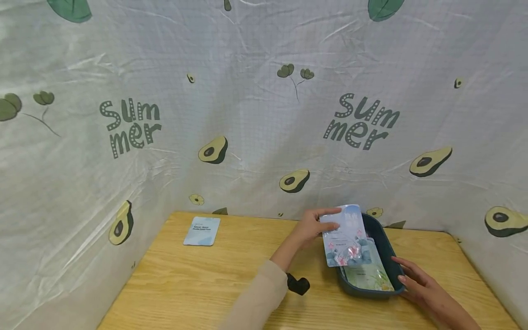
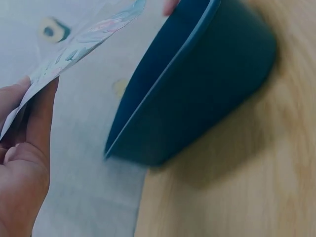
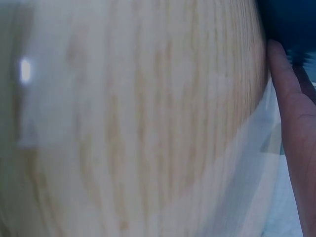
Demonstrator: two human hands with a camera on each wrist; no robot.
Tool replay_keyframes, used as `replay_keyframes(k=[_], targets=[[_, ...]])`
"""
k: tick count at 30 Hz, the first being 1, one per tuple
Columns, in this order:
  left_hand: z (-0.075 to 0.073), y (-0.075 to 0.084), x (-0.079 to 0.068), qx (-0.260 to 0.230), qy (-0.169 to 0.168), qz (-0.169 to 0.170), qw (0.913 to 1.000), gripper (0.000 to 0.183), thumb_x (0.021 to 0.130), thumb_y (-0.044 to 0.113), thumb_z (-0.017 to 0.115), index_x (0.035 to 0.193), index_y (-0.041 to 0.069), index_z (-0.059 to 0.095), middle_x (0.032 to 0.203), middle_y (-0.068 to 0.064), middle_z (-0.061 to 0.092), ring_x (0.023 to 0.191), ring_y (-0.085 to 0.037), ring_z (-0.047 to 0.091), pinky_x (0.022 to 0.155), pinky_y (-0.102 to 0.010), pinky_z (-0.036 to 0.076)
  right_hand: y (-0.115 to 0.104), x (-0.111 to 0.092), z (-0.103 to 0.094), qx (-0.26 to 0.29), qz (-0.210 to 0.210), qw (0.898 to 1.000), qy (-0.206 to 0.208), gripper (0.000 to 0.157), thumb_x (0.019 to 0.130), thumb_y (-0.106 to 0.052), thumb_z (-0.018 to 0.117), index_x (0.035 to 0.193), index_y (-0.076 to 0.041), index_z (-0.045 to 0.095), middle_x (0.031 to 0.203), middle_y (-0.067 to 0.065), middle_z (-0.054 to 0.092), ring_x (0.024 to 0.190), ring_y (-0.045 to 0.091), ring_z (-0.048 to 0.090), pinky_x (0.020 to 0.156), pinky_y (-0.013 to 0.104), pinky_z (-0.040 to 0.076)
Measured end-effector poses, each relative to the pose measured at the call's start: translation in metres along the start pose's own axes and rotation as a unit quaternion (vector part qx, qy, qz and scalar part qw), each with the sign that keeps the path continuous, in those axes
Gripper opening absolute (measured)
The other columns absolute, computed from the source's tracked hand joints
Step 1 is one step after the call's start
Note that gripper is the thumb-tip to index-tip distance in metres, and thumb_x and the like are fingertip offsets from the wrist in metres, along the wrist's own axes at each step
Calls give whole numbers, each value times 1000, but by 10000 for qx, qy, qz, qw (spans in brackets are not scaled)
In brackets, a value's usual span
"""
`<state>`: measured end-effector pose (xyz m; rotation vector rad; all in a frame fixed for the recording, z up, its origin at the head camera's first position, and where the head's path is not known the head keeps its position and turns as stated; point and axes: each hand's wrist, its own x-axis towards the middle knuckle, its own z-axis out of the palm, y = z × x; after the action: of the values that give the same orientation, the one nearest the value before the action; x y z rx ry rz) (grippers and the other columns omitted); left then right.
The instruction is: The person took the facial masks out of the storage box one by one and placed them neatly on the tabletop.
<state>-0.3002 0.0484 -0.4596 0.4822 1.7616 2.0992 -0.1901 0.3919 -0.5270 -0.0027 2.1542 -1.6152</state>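
My left hand (image 1: 310, 227) pinches a pale blue sheet-mask packet (image 1: 346, 238) with pink flowers, held above a dark blue plastic bin (image 1: 385, 247). The left wrist view shows the packet (image 2: 94, 39) nearly edge-on between thumb and fingers, beside the bin's outer wall (image 2: 197, 84). Inside the bin lies a green-and-white packet (image 1: 367, 275), partly covered by the held one. My right hand (image 1: 425, 286) holds the bin's right rim near the front corner. In the right wrist view, a finger (image 3: 281, 69) lies along the bin's outside.
Another light blue packet (image 1: 202, 231) lies flat at the table's back left. A black strap piece (image 1: 298, 284) shows by the left wrist. Behind the wooden table (image 1: 165, 284) hangs a white curtain (image 1: 247, 114) printed with avocados.
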Motion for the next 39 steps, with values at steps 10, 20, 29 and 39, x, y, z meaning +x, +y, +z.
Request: replay_keyframes(k=[10, 20, 29, 39], targets=[[-71, 17, -33, 427, 315, 347, 9980, 43, 94, 4, 72, 136, 11, 67, 121, -11, 70, 89, -16, 68, 79, -31, 59, 4, -2, 6, -49, -26, 9998, 166, 66, 109, -33, 48, 163, -10, 16, 166, 29, -3, 149, 54, 3, 106, 55, 45], [-127, 27, -59, 1380, 399, 288, 9892, 42, 95, 6, 71, 137, 8, 65, 120, -14, 69, 90, -17, 67, 80, -34, 59, 5, -5, 2, -27, -48, 9997, 229, 66, 109, -33, 47, 163, -12, 15, 166, 29, -1, 148, 54, 10, 104, 57, 45], [-168, 37, -84, 1946, 497, 120, 9795, 43, 95, 9, 72, 138, 8, 65, 118, -21, 67, 86, -17, 63, 77, -34, 57, 1, -5, -3, -19, -98, 9998, 157, 65, 110, -31, 47, 163, -12, 15, 166, 28, -6, 149, 54, 0, 105, 61, 43], [-206, 35, -95, 2194, 743, -100, 9728, 43, 95, 9, 71, 138, 8, 65, 123, -21, 65, 86, -17, 62, 74, -28, 57, -1, -6, -3, 21, -147, 9997, 197, 65, 109, -31, 48, 163, -12, 17, 166, 29, -4, 149, 55, 2, 104, 59, 45]])
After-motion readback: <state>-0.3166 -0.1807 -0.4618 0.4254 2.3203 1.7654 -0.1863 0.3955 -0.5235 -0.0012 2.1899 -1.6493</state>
